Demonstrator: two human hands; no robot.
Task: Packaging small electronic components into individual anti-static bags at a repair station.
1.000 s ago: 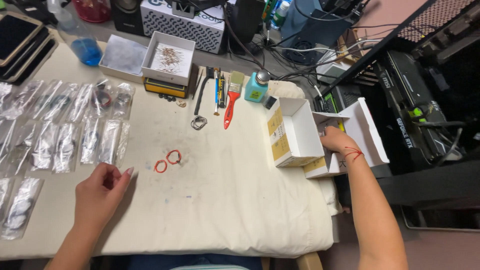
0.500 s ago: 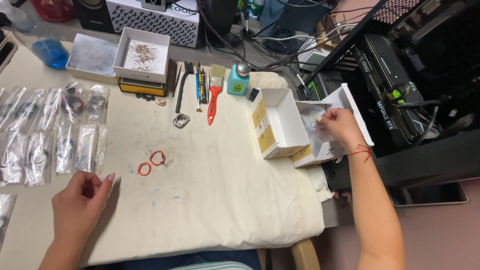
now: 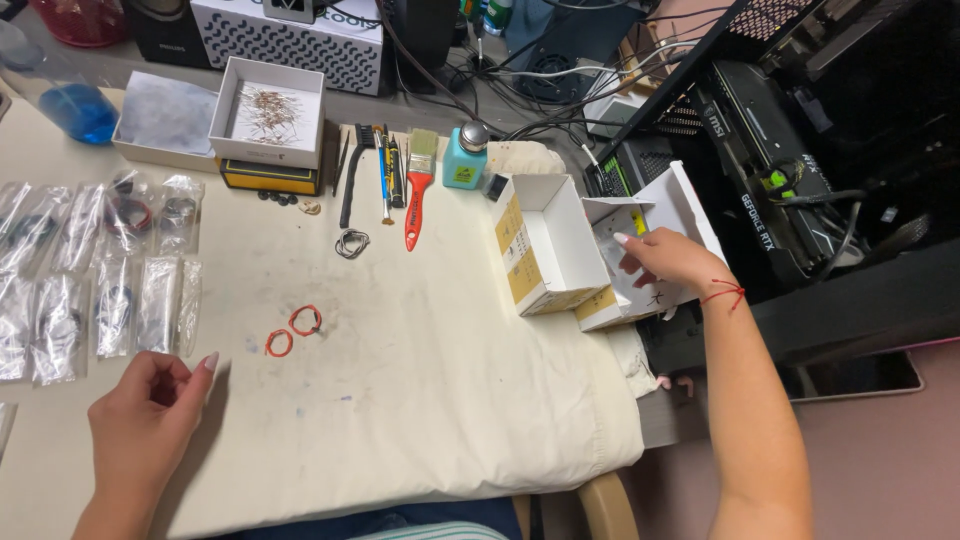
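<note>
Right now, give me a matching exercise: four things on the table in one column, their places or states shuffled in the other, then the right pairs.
1. right hand
2. left hand
3. red brush
4. red rings

a. lying beside the pens
b. reaching into the white box
c. loosely curled, near the bags
d. lying on the cloth, untouched

Pairs: 1-b, 2-c, 3-a, 4-d

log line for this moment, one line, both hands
left hand: curled, resting on cloth near red rings | right hand: reaching into open white box | holding: cannot tell
</note>
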